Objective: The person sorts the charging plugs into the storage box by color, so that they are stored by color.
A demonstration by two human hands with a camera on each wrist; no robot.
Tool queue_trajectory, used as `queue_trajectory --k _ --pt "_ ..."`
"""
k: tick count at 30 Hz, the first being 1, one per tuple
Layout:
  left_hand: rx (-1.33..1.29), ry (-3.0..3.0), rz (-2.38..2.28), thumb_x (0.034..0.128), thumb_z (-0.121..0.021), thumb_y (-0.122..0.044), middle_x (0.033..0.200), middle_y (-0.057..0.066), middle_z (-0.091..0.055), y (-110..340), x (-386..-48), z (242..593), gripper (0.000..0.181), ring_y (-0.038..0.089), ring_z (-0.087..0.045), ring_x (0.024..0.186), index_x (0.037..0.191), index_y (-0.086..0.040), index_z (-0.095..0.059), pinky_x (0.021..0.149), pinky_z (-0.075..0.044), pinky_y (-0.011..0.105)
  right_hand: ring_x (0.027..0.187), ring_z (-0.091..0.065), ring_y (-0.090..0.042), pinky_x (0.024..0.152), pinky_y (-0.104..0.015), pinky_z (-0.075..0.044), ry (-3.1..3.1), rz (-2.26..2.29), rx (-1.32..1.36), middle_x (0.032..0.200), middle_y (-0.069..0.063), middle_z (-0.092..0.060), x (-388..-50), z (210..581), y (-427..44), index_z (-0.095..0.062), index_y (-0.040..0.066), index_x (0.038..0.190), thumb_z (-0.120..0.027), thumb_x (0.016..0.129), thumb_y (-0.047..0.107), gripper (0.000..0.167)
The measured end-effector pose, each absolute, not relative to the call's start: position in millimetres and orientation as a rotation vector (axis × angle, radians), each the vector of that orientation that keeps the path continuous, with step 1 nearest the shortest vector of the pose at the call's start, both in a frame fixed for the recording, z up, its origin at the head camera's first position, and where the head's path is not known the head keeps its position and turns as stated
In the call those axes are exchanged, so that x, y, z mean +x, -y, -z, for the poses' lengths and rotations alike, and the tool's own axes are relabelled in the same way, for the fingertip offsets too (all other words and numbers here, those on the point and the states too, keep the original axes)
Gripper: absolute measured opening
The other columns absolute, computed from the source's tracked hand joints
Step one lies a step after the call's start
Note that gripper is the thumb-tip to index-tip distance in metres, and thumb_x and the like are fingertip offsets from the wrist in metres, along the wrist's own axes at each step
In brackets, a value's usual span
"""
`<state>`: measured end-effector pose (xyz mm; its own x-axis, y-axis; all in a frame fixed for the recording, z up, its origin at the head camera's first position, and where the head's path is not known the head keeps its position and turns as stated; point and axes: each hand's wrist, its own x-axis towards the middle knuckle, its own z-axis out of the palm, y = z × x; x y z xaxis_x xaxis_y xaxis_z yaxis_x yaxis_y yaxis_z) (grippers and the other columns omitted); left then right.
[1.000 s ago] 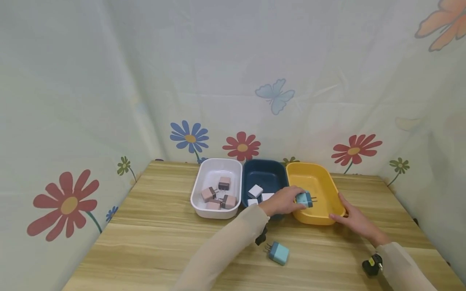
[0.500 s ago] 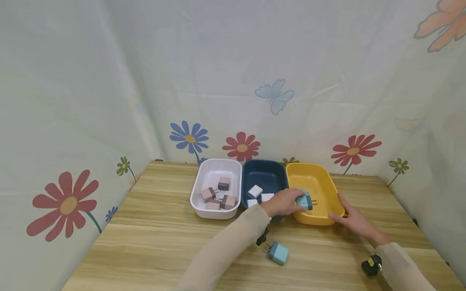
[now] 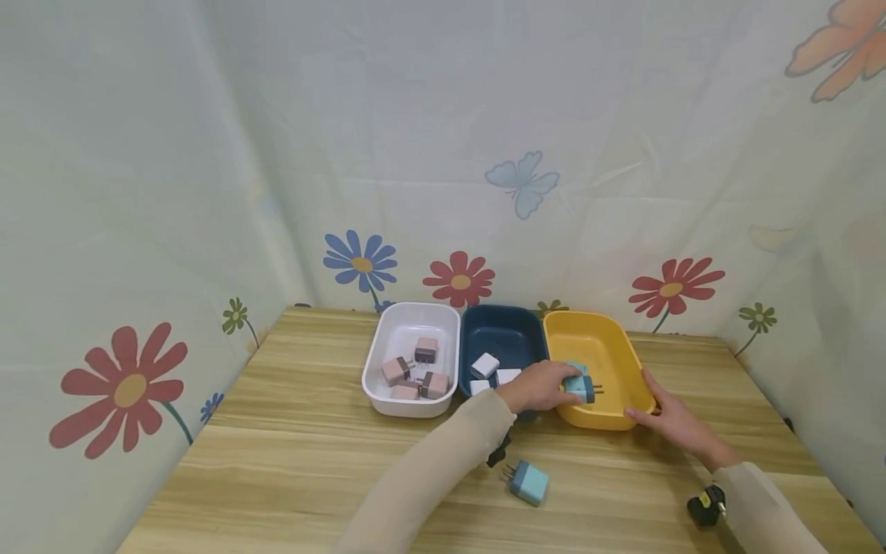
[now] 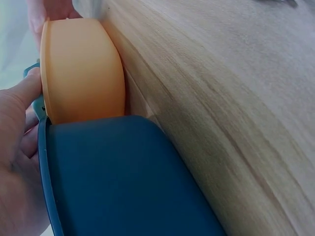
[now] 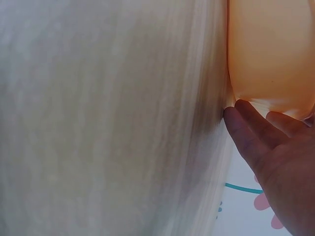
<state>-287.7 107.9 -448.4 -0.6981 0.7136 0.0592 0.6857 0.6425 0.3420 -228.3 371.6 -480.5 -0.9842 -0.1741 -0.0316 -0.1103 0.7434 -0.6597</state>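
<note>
In the head view, my left hand (image 3: 543, 386) grips a teal plug-in charger (image 3: 585, 389) with a dark blue end, its prongs pointing right, at the near left of the yellow bin (image 3: 619, 358). A lighter teal piece shows just behind; whether it is a second charger I cannot tell. From the left wrist view, my left hand (image 4: 17, 142) is largely beside the blue bin's rim, with teal edges by the thumb. My right hand (image 5: 275, 152) touches the yellow bin's outer wall with straight fingers, around its near right corner. Another teal charger (image 3: 531, 484) lies on the table.
A white bin (image 3: 374, 388) on the left holds several pink chargers (image 3: 396, 370). Between it and the yellow one sits a dark blue bin (image 3: 508, 338) with white chargers (image 3: 485, 365). A flower-patterned cloth (image 3: 415, 154) hangs behind the wooden table (image 3: 298, 446).
The held charger has sunk slightly lower in the yellow bin, and my left hand has come down a little with it. My right hand stays on the bin's corner.
</note>
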Motion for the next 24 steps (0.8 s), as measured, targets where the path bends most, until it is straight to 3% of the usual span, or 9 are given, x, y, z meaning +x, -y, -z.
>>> queue_trajectory --k 6,17,24 --pt "1.231 -2.76 -0.576 0.0919 -0.061 -0.036 0.121 -0.011 -0.061 -106.0 -288.4 450.0 0.04 0.001 -0.053 0.109 0.128 -0.018 -0.059 0.093 -0.039 0.016 0.132 -0.019 -0.053 0.101 -0.065 -0.022 -2.859 1.067 -0.252 0.149 -0.035 -0.011 -228.4 482.0 -372.0 0.003 0.0 0.149 -0.06 0.091 0.04 0.095" --pt "1.332 -2.729 -0.697 0.0905 -0.065 -0.03 0.12 -0.003 -0.062 -82.3 -281.7 444.2 0.042 0.009 -0.056 0.103 0.128 -0.012 -0.058 0.09 -0.041 0.016 0.131 -0.02 -0.052 0.101 -0.065 -0.023 -2.843 1.094 -0.247 0.149 -0.034 -0.01 -225.5 481.4 -369.3 0.005 0.001 0.149 -0.059 0.092 0.04 0.095" --pt "1.351 -2.717 -0.708 0.0896 -0.066 -0.032 0.123 -0.005 -0.06 -61.3 -276.1 442.5 0.045 0.003 -0.054 0.109 0.129 -0.011 -0.057 0.093 -0.041 0.017 0.131 -0.019 -0.053 0.1 -0.066 -0.023 -2.838 1.092 -0.251 0.149 -0.034 -0.009 -225.3 481.1 -368.8 0.006 0.002 0.149 -0.06 0.092 0.04 0.095"
